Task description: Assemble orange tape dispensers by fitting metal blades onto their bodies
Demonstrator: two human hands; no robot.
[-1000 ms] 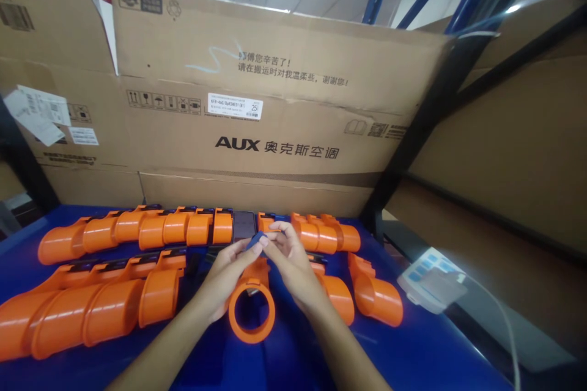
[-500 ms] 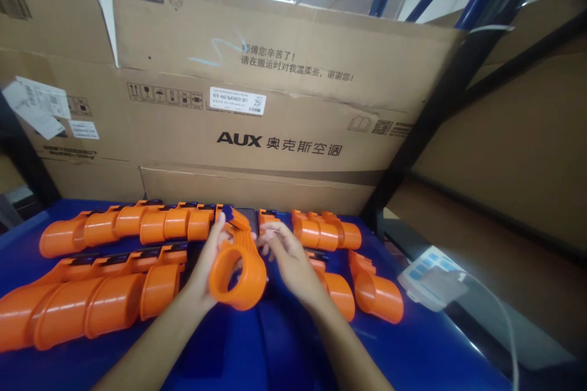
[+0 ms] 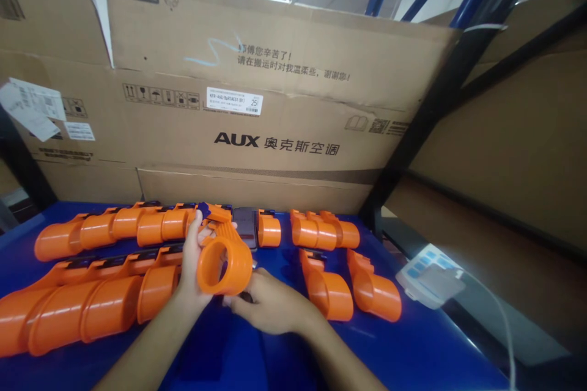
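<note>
An orange handheld tape dispenser (image 3: 241, 266) with a round open ring and a dark blue tip is raised over the blue surface. My left hand (image 3: 195, 256) is closed around its handle side, ring toward me. At the ring's lower right is my right hand (image 3: 270, 302), fingers curled and the thumb reaching under the ring. Its fingertips are partly hidden behind the dispenser, so what they grip cannot be made out. Similar tape dispensers lie around: a back-left row (image 3: 96, 231), a front-left row (image 3: 112, 308), and single ones to the right, such as a tape dispenser (image 3: 332, 293).
A dark flat device (image 3: 244, 226) lies at the back middle of the blue tabletop (image 3: 389, 354). Printed cardboard (image 3: 275, 116) stands behind it. On the right edge sits a white power strip (image 3: 431, 278) with a cable, beside a dark rack post (image 3: 408, 116).
My left hand has moved slightly left and up with the tape dispenser. My right hand has come down from behind, now by the ring's lower right. The view has shifted slightly.
</note>
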